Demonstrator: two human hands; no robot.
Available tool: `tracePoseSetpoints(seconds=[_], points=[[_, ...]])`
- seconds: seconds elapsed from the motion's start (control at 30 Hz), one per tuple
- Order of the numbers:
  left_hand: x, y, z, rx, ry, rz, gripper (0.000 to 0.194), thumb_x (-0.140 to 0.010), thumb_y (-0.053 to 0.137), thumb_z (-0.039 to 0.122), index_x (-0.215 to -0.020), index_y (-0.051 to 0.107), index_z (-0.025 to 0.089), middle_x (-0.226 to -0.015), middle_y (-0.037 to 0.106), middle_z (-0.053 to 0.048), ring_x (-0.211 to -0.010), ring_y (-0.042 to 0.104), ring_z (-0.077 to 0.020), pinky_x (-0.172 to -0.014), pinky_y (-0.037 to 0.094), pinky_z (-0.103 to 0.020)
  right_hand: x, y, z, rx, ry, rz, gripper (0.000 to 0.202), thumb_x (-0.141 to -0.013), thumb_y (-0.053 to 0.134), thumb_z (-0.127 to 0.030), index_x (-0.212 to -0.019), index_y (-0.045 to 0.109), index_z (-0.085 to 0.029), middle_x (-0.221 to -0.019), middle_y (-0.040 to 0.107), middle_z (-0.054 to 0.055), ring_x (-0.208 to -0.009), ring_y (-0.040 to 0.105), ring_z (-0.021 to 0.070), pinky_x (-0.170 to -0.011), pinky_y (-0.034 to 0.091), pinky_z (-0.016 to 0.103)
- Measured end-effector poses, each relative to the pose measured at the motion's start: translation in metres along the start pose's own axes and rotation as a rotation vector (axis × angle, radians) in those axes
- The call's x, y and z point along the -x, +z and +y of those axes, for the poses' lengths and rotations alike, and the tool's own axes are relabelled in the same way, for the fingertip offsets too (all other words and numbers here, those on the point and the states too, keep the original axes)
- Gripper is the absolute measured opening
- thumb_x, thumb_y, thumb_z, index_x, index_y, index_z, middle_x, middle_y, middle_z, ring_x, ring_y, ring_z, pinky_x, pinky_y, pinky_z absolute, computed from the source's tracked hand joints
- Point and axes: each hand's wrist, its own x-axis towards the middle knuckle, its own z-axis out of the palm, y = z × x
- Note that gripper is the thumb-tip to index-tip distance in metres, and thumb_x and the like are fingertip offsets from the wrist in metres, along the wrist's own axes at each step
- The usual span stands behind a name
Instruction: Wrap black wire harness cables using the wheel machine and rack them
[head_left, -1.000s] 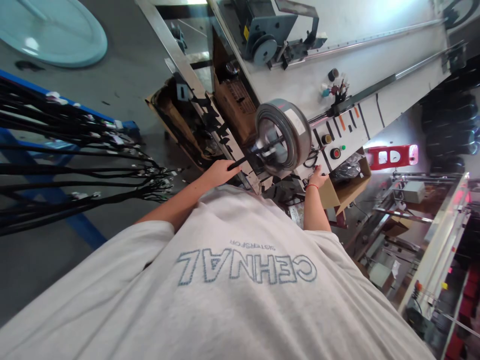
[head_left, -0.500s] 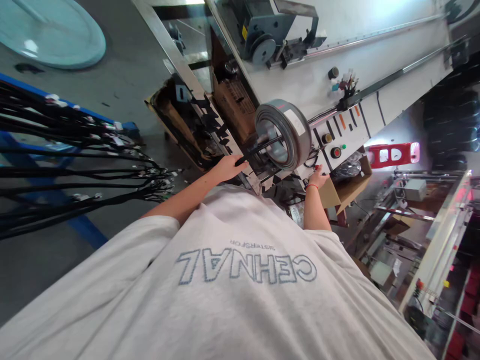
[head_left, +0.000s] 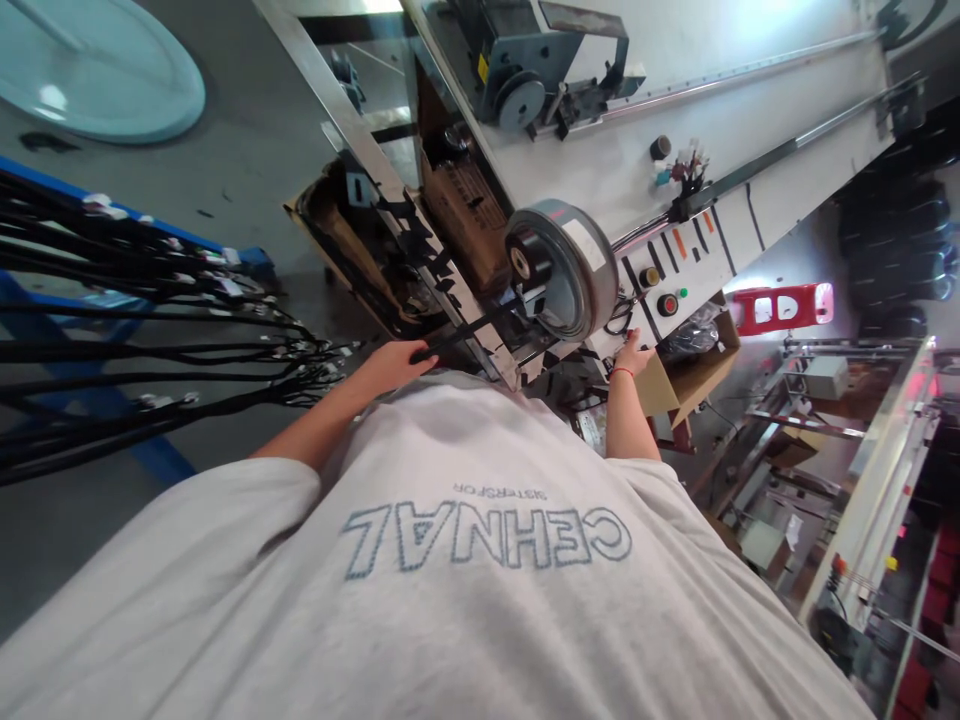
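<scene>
My left hand (head_left: 397,367) is closed around the end of a black cable (head_left: 469,330), left of the machine at the bench edge. That cable runs up and right into a grey ring-shaped winding head (head_left: 592,265). Inside the ring sits a black roll (head_left: 529,257), apparently tape. My right hand (head_left: 632,355), with a red string on its wrist, rests at the bench's front edge, fingers apart and holding nothing I can see. Just above it lie scissors (head_left: 621,316), close to a red push button (head_left: 667,304).
Black cables with white connectors hang on a blue rack (head_left: 161,440) at left. An open carton (head_left: 694,375) stands right of my right hand; another box (head_left: 345,250) is under the frame. A red stool (head_left: 784,308) and a round pale table (head_left: 112,70) are farther off.
My left hand has moved left and slightly down, drawing the black cable out with it. The black roll inside the ring now shows. My right hand stays by the bench edge.
</scene>
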Motion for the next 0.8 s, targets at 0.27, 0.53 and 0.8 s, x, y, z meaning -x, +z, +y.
tracePoseSetpoints(seconds=[0.27,0.53,0.8], points=[[0.048,-0.017,0.016,0.186,-0.047,0.117,0.052,-0.079,0.042,0.066,-0.081,0.061,0.018,-0.067,0.059,-0.002,-0.060,0.049,-0.0169,-0.057,0.039,-0.027,-0.002,0.000,0.000,-0.013,0.007,-0.001,0.080,-0.092,0.051,-0.054,-0.147,0.031,0.001,-0.143,0.047,0.026,-0.133,0.048,0.0266,-0.109,0.037,0.032],[0.056,-0.019,0.026,0.271,-0.008,0.137,0.047,-0.084,0.039,0.060,-0.084,0.061,0.018,-0.075,0.065,-0.004,-0.067,0.056,-0.0189,-0.063,0.043,-0.027,-0.005,0.000,0.003,-0.021,-0.005,0.005,0.074,-0.093,0.052,-0.050,-0.145,0.036,-0.001,-0.139,0.052,0.024,-0.132,0.049,0.0265,-0.109,0.037,0.033],[0.035,-0.027,0.059,0.254,0.082,0.129,0.047,-0.088,0.035,0.056,-0.088,0.062,0.018,-0.080,0.068,-0.006,-0.069,0.058,-0.0192,-0.068,0.046,-0.028,-0.002,0.002,0.001,-0.046,0.010,0.004,0.075,-0.092,0.052,-0.051,-0.144,0.036,0.000,-0.138,0.052,0.026,-0.133,0.048,0.0261,-0.109,0.037,0.033]])
